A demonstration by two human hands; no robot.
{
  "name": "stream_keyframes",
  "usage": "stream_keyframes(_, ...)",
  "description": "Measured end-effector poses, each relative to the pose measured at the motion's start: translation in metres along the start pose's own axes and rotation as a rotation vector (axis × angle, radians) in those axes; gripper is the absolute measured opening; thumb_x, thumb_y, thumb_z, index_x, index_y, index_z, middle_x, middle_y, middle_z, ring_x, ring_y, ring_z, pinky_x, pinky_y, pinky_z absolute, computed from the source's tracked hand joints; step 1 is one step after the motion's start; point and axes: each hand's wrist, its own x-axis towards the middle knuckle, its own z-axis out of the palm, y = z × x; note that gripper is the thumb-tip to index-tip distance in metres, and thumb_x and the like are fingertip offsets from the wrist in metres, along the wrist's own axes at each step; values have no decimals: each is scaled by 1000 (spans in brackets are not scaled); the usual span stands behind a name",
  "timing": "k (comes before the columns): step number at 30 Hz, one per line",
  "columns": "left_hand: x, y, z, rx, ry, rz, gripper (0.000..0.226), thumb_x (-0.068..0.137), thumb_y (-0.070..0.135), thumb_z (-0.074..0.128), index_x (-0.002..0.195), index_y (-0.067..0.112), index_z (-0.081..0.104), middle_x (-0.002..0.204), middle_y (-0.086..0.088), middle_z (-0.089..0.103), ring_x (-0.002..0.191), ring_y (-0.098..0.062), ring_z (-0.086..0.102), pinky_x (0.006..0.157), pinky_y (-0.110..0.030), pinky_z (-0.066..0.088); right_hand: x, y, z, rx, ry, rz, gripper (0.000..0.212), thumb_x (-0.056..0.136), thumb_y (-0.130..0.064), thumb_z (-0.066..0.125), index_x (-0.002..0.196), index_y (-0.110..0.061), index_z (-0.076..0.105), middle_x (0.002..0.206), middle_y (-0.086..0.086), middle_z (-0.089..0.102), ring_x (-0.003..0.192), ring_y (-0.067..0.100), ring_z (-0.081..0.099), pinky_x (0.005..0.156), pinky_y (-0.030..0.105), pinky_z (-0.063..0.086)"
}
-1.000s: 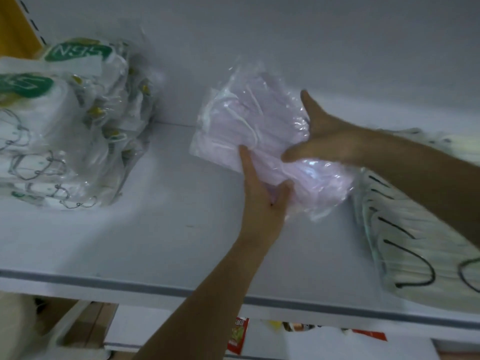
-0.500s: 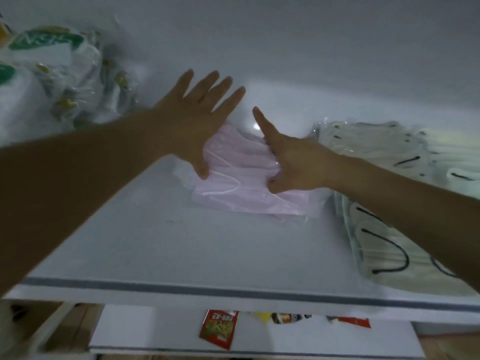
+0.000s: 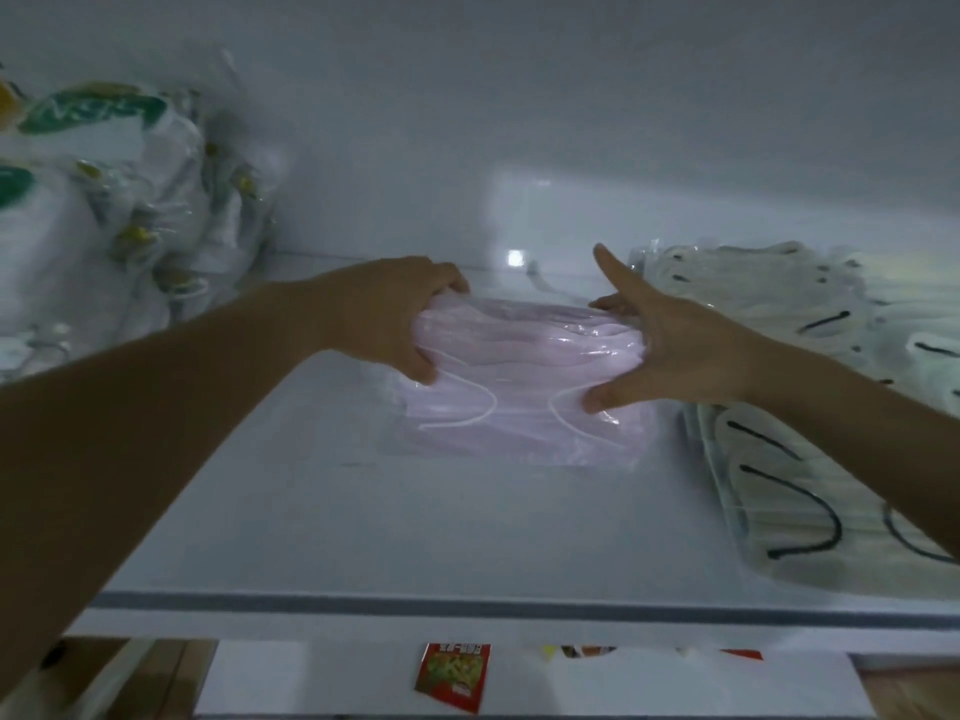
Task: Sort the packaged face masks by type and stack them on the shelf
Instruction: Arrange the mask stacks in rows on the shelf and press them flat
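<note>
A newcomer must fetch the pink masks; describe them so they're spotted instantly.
On the white shelf, look to the middle, where the left hand and right hand grip a clear-wrapped pack. It alone is pink: the green-labelled packs on its left are white, the black-looped packs on its right pale.

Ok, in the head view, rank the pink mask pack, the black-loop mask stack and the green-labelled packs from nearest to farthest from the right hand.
1. pink mask pack: in the middle, its right end held by the right hand.
2. black-loop mask stack: just beside that hand, on the right.
3. green-labelled packs: far left side.
</note>
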Motion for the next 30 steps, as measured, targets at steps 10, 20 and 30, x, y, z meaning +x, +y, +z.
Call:
stream_keyframes(10,6,-31,50,-710,386,4,118,43,42,92,134,12,23,117,21,38,99,26,44,90,-1,34,25,23,18,241,279,-14,106,71,-22,78,149,-24,5,148,0,33,117,-4,26,83,1,20)
stream_keyframes(20,72,-4,14,-682,613,-75,124,61,25,84,149,19,-3,136,-5,41,118,-19,48,97,-23,37,57,37,-57,212,421,9,110,71,-23,78,150,-23,1,148,9,31,120,14,40,90,22,33)
stream_keyframes(30,89,15,70,-751,673,-358,109,79,21,71,148,24,-13,148,-22,14,136,-35,27,110,-39,25,75,53,-36,-678,784,-362,94,67,-49,54,143,-1,27,144,26,34,129,44,37,105,56,25)
